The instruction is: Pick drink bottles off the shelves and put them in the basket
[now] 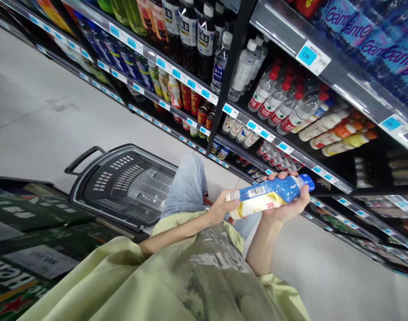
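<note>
Blue-cap bottle (278, 194), barcode (257, 191) | L hand (220, 209) + R hand (287, 208) | tag (307, 55) "1.50"

Shelves (244, 118) with blue price tags (307, 55) run above and to both sides of the fingers (281, 175), carrying rows of bottles (277, 101) and cans (202, 115). Left of the fingers, a black basket (123, 178) sits on the pale floor (39, 111).

Bright even store light, tilted view — edges stretched, slightly blurred
</note>
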`<state>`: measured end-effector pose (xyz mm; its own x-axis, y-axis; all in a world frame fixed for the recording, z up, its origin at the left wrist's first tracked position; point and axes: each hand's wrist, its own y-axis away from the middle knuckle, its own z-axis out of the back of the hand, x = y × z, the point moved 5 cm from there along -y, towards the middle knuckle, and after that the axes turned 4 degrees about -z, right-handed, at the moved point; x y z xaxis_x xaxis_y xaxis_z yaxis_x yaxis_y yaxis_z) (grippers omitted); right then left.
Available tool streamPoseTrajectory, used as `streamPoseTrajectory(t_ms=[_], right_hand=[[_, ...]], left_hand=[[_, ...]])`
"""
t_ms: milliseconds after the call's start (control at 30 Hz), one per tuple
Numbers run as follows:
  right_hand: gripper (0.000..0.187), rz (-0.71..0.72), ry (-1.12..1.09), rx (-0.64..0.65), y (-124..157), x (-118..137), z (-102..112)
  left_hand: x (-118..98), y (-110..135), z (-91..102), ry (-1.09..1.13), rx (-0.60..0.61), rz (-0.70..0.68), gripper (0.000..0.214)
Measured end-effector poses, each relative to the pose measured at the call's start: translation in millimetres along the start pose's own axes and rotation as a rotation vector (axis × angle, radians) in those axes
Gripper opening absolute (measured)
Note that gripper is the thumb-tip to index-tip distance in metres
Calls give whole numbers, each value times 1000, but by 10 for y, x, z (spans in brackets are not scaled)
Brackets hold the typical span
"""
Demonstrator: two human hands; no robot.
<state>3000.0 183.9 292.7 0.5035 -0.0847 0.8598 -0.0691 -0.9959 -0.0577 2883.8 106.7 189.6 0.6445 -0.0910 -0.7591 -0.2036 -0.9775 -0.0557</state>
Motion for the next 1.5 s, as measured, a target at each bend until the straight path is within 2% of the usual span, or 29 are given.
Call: streamPoseTrajectory(t_ms=[233,533,667,767,833,933,1033,1100,1167,1300,1367,1500], right_hand=[[35,-18,-72,19,-5,-25,25],[35,-18,-57,12,-7,-32,32],[33,-4,-38,-44,-20,-37,70],[32,23,-32,-136,-31,-40,116],[31,30,-42,-198,-35,-52,145],[30,20,-66,-253,-33,-79,173],[28,-2,-89,-251,-23,-94,172],[29,-15,-94,-215,-16,-89,151],[31,-17,-87,-153,-11,-74,117],[33,39,-28,25,2,-23,34],[33,75,8,82,13,-8,5],[32,91,43,92,31,-19,-17]], left_hand=[[26,2,12,-6,2,9,82],[58,-13,27,-1,-1,2,79],[58,-35,11,21,-3,-48,76],[15,-42,-21,0,-27,-95,70],[-38,-44,-28,-90,-77,-161,68],[-165,-35,-18,-325,-179,-356,73],[-276,-21,-11,-529,-228,-531,73],[-318,-15,9,-607,-243,-576,71],[-313,-14,49,-579,-242,-537,71],[-95,-25,129,-150,-153,-192,63],[1,-12,144,12,-117,-74,62],[35,-14,175,74,-129,-44,60]])
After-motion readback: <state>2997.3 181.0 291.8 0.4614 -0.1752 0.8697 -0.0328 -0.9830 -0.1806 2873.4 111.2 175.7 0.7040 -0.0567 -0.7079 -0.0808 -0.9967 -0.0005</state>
